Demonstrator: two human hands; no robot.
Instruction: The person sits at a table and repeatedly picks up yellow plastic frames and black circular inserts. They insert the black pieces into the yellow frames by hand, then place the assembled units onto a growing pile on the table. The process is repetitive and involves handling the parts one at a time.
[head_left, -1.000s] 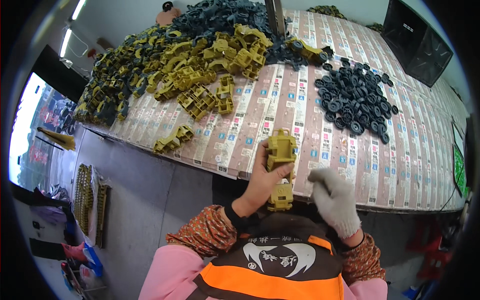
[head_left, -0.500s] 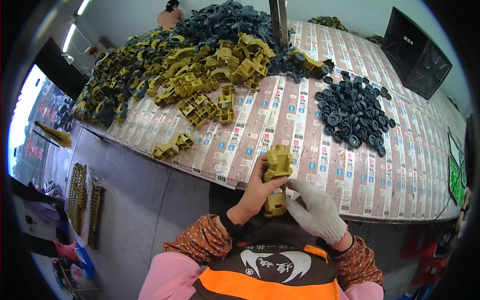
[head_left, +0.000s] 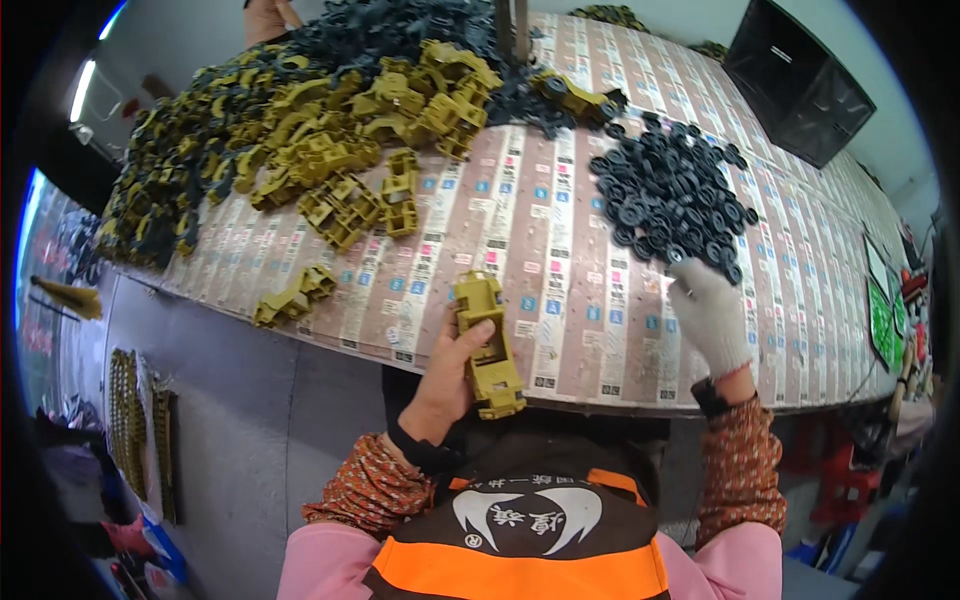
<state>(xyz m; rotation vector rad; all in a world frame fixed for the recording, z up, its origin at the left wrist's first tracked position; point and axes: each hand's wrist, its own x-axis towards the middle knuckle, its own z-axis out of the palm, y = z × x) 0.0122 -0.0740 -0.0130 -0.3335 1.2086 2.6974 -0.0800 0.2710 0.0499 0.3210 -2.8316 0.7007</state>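
My bare left hand [head_left: 447, 375] holds a yellow plastic toy vehicle body [head_left: 494, 372] upright above the table's front edge. The thumb lies across its middle, and the fingers are hidden behind it. On my right hand [head_left: 712, 322] is a pale knitted glove. It reaches to the near edge of a heap of black toy wheels [head_left: 670, 190], its fingers bunched together at the lowest wheels. Whatever sits between those fingertips is too small to make out. Left of the held body lies another yellow body piece [head_left: 295, 297] on the table.
Yellow bodies [head_left: 340, 205] and dark plastic parts [head_left: 400, 45] form a large heap at the back left. A black bin [head_left: 800, 85] stands at the far right, beyond the paper-covered table [head_left: 560, 330]. Another person [head_left: 268, 22] is behind the heap. A post [head_left: 512, 30] rises at the back.
My right hand has left the yellow body and moved right to the wheel heap. My left hand has shifted left with the body, which now shows its open, hollow side.
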